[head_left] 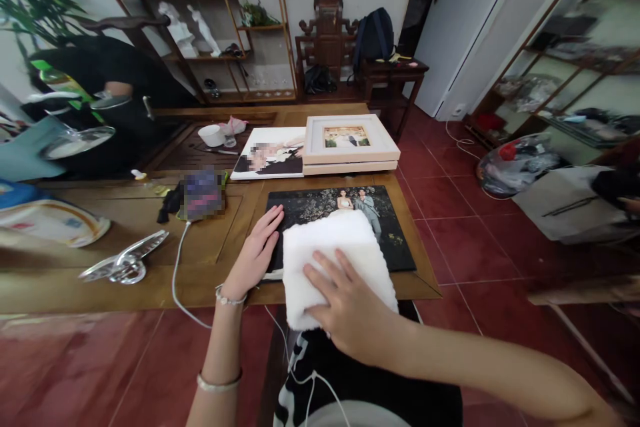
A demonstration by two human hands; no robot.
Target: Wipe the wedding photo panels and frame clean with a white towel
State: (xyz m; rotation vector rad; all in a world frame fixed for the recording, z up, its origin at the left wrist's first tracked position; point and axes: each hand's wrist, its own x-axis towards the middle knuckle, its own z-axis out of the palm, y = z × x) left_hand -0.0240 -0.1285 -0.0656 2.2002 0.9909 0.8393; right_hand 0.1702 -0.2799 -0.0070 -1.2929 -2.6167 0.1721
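Note:
A fluffy white cloth [345,233] covers the lower middle of a dark photo panel [295,203] showing a couple, and hangs past the table's near edge. My right hand [350,310] lies on top of the cloth, fingers spread over its surface. On the panel's left edge rests my left hand [260,243], its fingers stretched out and holding nothing. Just behind the panel are a white-edged photo print [275,153] and white picture frames [355,137], stacked.
On the wooden table [225,280] at left lie a silver winged ornament [127,260], a blurred-out pouch [203,193] with a white cable, and a white-and-blue package [50,217]. A white cup [213,135] stands farther back. A person in black [115,63] sits at the far left.

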